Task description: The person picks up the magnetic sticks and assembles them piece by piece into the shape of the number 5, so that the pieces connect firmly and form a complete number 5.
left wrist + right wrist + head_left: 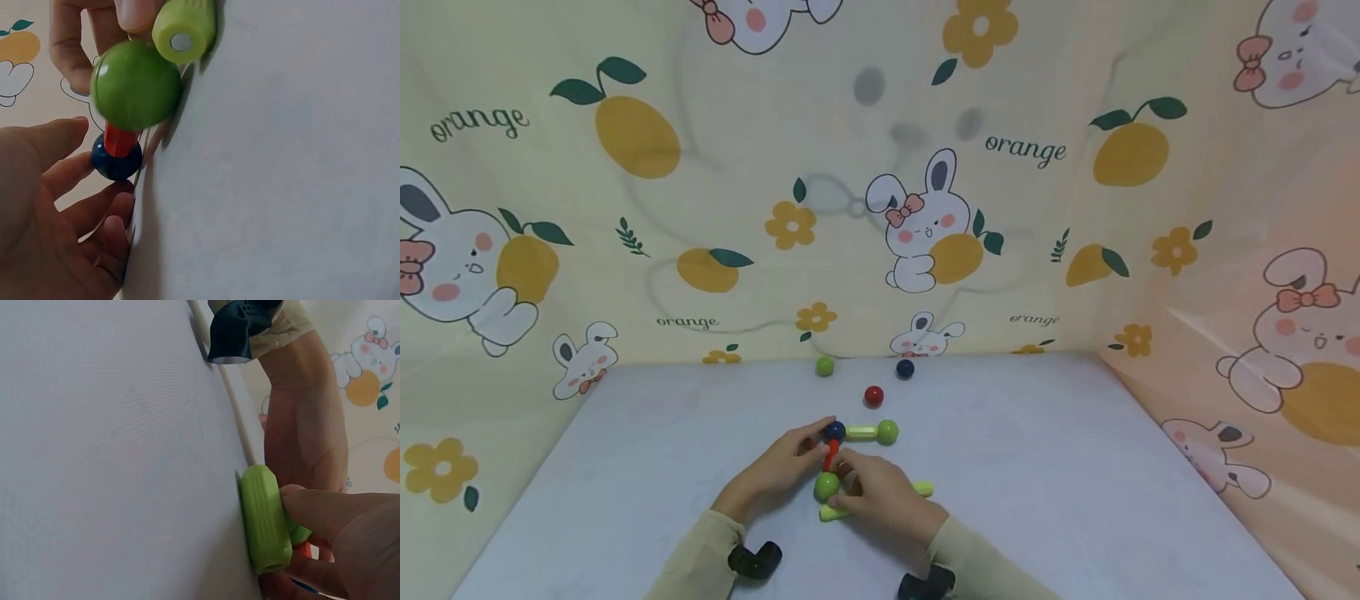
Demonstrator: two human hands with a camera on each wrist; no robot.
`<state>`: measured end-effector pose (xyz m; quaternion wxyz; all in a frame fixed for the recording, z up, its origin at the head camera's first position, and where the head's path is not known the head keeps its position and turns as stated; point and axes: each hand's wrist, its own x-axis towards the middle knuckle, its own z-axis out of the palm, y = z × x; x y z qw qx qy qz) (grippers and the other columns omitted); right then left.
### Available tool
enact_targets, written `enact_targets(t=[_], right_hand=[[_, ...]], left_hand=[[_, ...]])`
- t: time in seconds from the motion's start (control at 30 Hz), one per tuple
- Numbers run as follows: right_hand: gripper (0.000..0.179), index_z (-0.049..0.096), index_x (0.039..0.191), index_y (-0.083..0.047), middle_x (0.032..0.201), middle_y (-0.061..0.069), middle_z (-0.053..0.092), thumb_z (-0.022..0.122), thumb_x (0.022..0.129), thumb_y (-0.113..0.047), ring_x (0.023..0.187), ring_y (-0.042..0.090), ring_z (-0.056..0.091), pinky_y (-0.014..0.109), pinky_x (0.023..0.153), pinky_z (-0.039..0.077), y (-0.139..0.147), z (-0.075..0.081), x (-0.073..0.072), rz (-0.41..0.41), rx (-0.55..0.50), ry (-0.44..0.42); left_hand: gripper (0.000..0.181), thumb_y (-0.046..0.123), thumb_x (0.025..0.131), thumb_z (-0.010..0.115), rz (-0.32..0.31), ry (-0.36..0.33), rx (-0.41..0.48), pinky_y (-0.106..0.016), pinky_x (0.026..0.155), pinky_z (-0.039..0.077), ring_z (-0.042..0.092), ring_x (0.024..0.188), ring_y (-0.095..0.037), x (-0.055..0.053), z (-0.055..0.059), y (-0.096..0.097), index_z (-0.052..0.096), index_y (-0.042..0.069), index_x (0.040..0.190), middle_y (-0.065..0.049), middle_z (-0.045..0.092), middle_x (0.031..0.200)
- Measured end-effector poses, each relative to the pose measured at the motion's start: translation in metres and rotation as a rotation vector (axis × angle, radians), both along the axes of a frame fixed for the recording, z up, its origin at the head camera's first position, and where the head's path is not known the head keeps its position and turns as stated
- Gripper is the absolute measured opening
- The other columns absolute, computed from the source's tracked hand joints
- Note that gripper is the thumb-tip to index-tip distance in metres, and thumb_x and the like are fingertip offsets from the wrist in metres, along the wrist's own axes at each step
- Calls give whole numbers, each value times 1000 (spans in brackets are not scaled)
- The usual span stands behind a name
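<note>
A dark blue ball [835,431] joins a red rod [831,455] and a pale green rod [861,432], whose far end meets a green ball [888,432]. At the red rod's near end sits another green ball [135,85]. My left hand [782,462] holds the dark blue ball, index finger on its far side and thumb near the red rod. With thumb and fingers, my right hand [883,496] grips the near green ball. Beside that ball lies a yellow-green rod [265,519], partly hidden by the right hand in the head view.
Toward the back of the white table [1037,467] are a loose green ball [825,366], a red ball [874,396] and a dark blue ball [906,368]. Another yellow-green rod end [924,489] shows beyond the right hand. A printed cloth [880,125] hangs behind.
</note>
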<state>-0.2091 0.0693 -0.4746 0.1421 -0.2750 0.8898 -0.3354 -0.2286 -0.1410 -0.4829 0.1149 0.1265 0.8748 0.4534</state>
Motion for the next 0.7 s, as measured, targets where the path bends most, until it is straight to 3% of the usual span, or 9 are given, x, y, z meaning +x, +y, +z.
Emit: enact_targets(t=[0.2,0.43,0.57,0.7], right_hand=[[25,63,110,-27,105,-11,69,76,90,-35,82,1,58,21,72,49,0,-3,0,-25,0,13],[28,64,116,-25,111,-8,71,74,92,-35,82,1,59,21,72,49,4,1,-4,-50,-3,28],[36,63,125,-19,114,-3,71,72,94,-34,84,4,60,22,71,50,15,6,-12,-96,-17,70],[39,62,129,-15,119,3,71,74,93,-24,86,9,62,22,71,52,33,9,-27,-164,-98,145]], left_hand=[[52,22,103,56,-3,-6,-8,-50,99,47,52,106,-20,0,-1,0,44,18,154,-8,61,131],[53,20,103,56,-7,2,-4,-55,105,45,54,112,-22,0,-1,-1,44,18,154,-10,58,141],[55,17,101,58,-5,-7,-3,-58,107,44,55,119,-26,0,-1,-2,44,19,154,-12,57,143],[62,18,97,64,-15,-23,-28,-47,97,49,53,114,-24,-1,0,-2,42,21,155,-12,58,135]])
